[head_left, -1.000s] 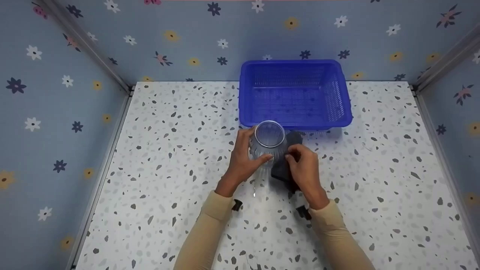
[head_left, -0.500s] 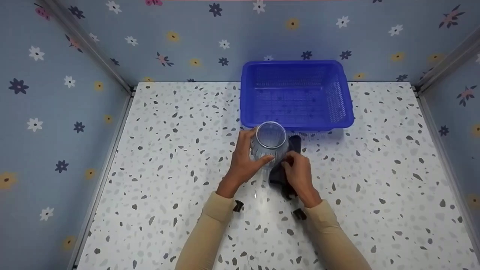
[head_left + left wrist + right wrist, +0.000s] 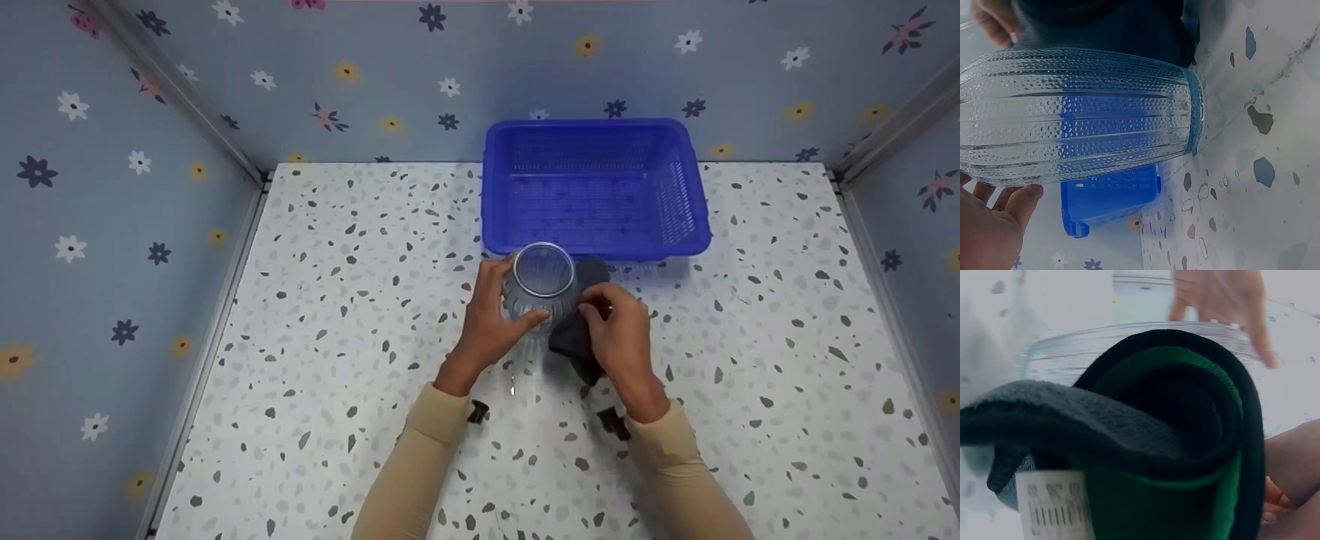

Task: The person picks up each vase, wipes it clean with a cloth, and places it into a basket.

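Observation:
A clear ribbed glass vase (image 3: 546, 306) stands upright on the table, its round mouth facing up. My left hand (image 3: 484, 322) holds its left side, thumb on the near face and fingers behind. In the left wrist view the dotted texture of the vase (image 3: 1089, 118) shows plainly. My right hand (image 3: 622, 337) pinches a dark grey cloth (image 3: 574, 336) against or close beside the vase's right side. The right wrist view shows this cloth (image 3: 1145, 506) rolled over, with a green inner face, dark edging and a white barcode label (image 3: 1054, 503). The right fingertips are partly hidden by the cloth.
A blue plastic basket (image 3: 592, 202) with perforated walls stands behind the vase, against the flowered back wall (image 3: 390, 75). The white speckled tabletop (image 3: 337, 300) extends to both sides. Flowered panels (image 3: 97, 300) rise at left and right.
My right hand and the cloth shifted left and slightly nearer, then back to the right along the vase's side. The left hand and the vase have stayed almost still.

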Available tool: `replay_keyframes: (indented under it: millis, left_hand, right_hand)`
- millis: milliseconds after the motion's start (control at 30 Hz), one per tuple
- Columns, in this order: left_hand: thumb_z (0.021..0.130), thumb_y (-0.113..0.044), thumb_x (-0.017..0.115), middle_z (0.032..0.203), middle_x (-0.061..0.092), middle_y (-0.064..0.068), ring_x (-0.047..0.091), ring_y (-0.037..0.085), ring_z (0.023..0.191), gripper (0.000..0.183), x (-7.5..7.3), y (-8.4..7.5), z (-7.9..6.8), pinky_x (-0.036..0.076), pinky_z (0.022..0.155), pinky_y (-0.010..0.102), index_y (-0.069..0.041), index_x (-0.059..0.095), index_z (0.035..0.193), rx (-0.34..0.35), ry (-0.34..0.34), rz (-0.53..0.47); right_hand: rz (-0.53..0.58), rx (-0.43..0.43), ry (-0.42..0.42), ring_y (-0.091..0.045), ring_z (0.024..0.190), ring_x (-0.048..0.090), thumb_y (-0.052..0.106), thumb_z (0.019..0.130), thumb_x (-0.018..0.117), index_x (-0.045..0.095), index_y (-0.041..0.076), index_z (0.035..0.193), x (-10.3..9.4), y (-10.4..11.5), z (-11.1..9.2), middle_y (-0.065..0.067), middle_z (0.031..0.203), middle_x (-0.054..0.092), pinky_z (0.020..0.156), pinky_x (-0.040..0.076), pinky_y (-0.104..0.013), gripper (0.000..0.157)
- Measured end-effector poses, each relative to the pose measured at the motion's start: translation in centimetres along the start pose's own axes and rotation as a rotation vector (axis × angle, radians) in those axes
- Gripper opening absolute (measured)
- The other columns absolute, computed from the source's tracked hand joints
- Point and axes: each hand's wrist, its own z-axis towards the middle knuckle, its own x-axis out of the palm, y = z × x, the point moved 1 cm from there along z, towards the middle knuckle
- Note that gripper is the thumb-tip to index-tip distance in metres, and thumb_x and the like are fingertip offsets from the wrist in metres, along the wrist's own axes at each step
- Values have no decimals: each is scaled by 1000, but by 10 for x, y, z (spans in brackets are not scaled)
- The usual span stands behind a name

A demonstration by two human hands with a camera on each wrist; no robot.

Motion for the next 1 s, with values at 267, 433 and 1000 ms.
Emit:
replay_keyframes:
  millis: [267, 433, 1000]
  left_hand:
    - [84, -33, 92, 138, 48, 12, 52, 24, 124, 88, 3, -2, 1, 50, 100, 49, -7, 45, 154, -3, -28, 17]
    - [84, -43, 90, 144, 48, 14, 53, 27, 131, 89, 2, -2, 0, 51, 103, 47, -6, 46, 152, 18, -47, 68]
    - [84, -36, 92, 149, 44, 13, 47, 25, 139, 93, 1, -3, 1, 44, 115, 43, -5, 39, 154, -12, -36, -11]
  right_hand:
    - [5, -73, -37, -34, 92, 72, -9, 94, 74, 74, -5, 101, -6, 12, 6, -20, 98, 74, 83, 57, -48, 8]
    - [36, -66, -33, -29, 88, 70, -9, 95, 72, 73, -4, 102, -5, 9, 6, -18, 99, 73, 77, 57, -45, 9]
    - [146, -109, -55, -27, 92, 72, -11, 92, 74, 73, -6, 100, -7, 10, -2, -17, 96, 72, 82, 61, -30, 10]
